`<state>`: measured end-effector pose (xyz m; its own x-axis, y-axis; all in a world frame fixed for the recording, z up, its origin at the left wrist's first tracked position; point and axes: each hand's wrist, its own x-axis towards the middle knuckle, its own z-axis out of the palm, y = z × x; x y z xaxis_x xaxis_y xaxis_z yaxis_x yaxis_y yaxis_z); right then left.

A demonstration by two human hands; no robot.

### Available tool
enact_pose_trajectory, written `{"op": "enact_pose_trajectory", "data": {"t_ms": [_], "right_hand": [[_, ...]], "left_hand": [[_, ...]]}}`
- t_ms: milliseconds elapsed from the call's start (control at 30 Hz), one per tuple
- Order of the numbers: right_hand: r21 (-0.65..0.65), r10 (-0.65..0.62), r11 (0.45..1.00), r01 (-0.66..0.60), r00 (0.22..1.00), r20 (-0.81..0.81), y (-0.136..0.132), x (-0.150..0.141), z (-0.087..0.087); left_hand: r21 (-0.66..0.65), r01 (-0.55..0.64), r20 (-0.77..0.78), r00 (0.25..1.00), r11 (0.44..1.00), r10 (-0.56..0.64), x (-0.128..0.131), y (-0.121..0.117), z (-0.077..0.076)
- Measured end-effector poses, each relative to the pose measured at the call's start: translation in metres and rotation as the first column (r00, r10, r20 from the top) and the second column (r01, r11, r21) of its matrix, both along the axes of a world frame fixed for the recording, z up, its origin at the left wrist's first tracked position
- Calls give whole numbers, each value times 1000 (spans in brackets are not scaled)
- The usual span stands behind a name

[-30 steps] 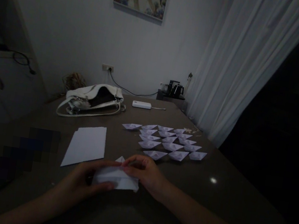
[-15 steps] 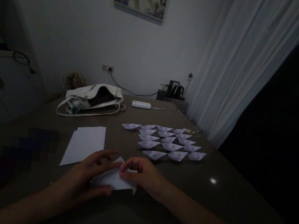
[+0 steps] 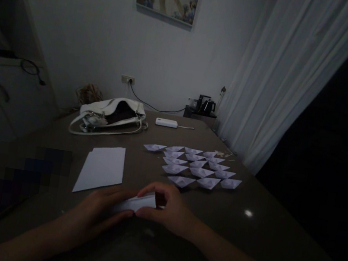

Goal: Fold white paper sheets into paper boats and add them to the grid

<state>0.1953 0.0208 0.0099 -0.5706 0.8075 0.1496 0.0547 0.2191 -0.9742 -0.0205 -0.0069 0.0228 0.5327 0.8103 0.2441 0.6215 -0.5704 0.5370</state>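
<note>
Between my two hands is a folded sheet of white paper (image 3: 137, 203), now a narrow piece. My left hand (image 3: 102, 205) grips its left end, thumb below and fingers above. At the other end, my right hand (image 3: 164, 205) pinches the paper between thumb and fingers. Beyond my right hand, several folded paper boats (image 3: 181, 181) stand in rows on the dark table (image 3: 212, 223). A stack of white paper sheets (image 3: 103, 168) lies just past my left hand.
A white handbag (image 3: 111, 114) with its strap rests at the table's back left. Near the far edge lies a white power bank (image 3: 166, 123) with a short cable. A black kettle (image 3: 208, 106) stands behind the table, beside the white curtain (image 3: 266, 83).
The paper has gone from a wide, pointed shape lying flatter to a narrow folded one. Both hands have closed on its ends. The view has shifted slightly.
</note>
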Motion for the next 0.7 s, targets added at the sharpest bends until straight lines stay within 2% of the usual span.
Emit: {"op": "enact_pose_trajectory", "data": {"t_ms": [133, 333, 567, 700], "right_hand": [[57, -66, 996, 63, 997, 46, 1, -1, 0], [154, -149, 979, 137, 986, 70, 4, 0, 0], [-56, -129, 991, 125, 989, -71, 6, -2, -3], [-106, -192, 978, 180, 974, -118, 9, -1, 2]], "left_hand": [[-19, -23, -11, 1000, 1000, 23, 0, -2, -1], [-142, -53, 52, 997, 988, 61, 3, -4, -1], [-174, -95, 65, 992, 980, 108, 3, -7, -2], [-203, -85, 78, 992, 975, 103, 0, -3, 1]]}}
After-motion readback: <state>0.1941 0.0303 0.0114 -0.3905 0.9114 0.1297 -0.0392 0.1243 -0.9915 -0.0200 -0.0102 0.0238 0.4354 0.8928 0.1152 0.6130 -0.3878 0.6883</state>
